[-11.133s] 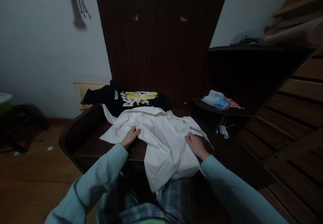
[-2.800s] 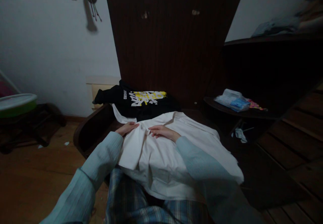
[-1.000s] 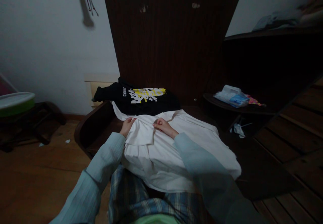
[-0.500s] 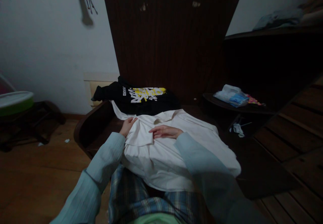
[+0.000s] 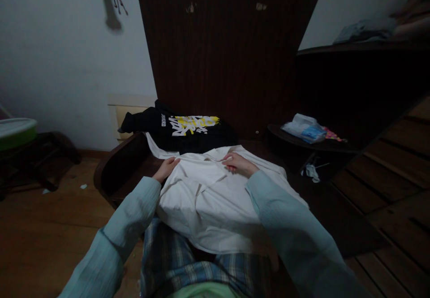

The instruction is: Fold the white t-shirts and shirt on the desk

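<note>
A white shirt (image 5: 215, 199) lies spread over a dark wooden table (image 5: 114, 168) and hangs onto my lap. My left hand (image 5: 165, 169) rests at the shirt's far left edge with its fingers curled on the cloth. My right hand (image 5: 238, 163) sits near the shirt's collar at the far middle, fingers pinched on a fold of the white cloth. Behind the shirt lies a black garment (image 5: 178, 130) with a white and yellow print.
A dark wardrobe (image 5: 221, 51) stands behind the table. At the right, a low round shelf (image 5: 295, 139) holds a white and blue packet (image 5: 304, 128). A green-rimmed basin (image 5: 15, 130) sits on a stand at far left. Wooden slats (image 5: 396, 154) run along the right.
My right hand has moved right and farther away, from the shirt's middle to its collar area, drawing the fold flatter. My left hand stays on the left edge.
</note>
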Demonstrator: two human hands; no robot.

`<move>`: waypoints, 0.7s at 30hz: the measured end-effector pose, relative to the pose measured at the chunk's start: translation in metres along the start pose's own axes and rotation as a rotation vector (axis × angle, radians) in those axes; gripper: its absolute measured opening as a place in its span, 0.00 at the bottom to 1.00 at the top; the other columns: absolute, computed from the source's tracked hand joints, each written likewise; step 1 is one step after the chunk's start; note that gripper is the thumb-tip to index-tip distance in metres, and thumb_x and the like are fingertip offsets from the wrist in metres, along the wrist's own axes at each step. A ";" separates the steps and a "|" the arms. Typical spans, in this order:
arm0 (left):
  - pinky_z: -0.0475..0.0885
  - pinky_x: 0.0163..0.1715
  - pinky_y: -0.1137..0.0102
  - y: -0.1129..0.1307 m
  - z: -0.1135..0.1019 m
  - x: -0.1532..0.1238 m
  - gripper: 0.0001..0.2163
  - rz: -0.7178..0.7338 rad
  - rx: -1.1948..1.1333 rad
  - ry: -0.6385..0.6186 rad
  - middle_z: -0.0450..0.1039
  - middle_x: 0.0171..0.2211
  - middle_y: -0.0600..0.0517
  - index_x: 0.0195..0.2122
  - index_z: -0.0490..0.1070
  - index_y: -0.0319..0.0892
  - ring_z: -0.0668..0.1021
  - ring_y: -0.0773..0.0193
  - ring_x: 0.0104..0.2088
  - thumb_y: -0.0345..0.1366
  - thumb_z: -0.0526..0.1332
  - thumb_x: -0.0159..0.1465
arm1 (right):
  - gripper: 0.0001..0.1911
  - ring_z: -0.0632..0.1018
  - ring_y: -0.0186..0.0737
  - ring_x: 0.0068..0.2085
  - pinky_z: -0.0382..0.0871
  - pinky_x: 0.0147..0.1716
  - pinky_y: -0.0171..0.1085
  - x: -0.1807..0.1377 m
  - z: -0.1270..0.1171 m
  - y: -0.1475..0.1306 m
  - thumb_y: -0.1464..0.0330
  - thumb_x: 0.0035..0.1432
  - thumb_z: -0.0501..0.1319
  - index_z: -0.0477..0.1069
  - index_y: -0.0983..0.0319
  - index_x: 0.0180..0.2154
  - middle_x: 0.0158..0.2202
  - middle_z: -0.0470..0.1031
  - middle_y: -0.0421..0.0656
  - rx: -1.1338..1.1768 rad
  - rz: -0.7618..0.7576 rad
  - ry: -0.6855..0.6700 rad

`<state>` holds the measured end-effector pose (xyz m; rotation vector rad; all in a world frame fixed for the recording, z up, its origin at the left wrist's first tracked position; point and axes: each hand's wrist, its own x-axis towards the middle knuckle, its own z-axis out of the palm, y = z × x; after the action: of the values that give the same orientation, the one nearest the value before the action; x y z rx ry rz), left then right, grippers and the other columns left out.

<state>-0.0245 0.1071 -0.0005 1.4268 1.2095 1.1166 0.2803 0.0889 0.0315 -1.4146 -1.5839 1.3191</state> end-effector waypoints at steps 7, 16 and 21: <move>0.65 0.24 0.71 0.008 0.000 -0.015 0.17 -0.083 0.242 -0.115 0.74 0.23 0.50 0.24 0.73 0.37 0.73 0.61 0.25 0.47 0.67 0.40 | 0.13 0.60 0.24 0.12 0.50 0.09 0.25 0.022 0.017 0.018 0.67 0.45 0.65 0.60 0.62 0.22 0.10 0.61 0.31 -0.005 0.033 0.263; 0.68 0.28 0.68 0.008 -0.012 -0.024 0.19 -0.019 0.392 -0.173 0.77 0.27 0.48 0.29 0.75 0.38 0.76 0.53 0.30 0.41 0.70 0.35 | 0.09 0.69 0.29 0.19 0.61 0.17 0.27 0.072 0.009 -0.055 0.67 0.55 0.56 0.63 0.63 0.25 0.19 0.69 0.40 0.268 0.006 0.168; 0.68 0.31 0.68 0.011 -0.012 -0.028 0.23 0.010 0.370 -0.102 0.76 0.30 0.47 0.31 0.74 0.38 0.75 0.53 0.33 0.41 0.71 0.32 | 0.09 0.73 0.33 0.40 0.67 0.35 0.32 0.082 0.020 -0.063 0.61 0.55 0.56 0.65 0.59 0.36 0.42 0.71 0.42 0.398 -0.140 0.166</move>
<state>-0.0372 0.0797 0.0099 1.7454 1.3847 0.8425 0.2223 0.1676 0.0715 -1.1147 -1.2063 1.3089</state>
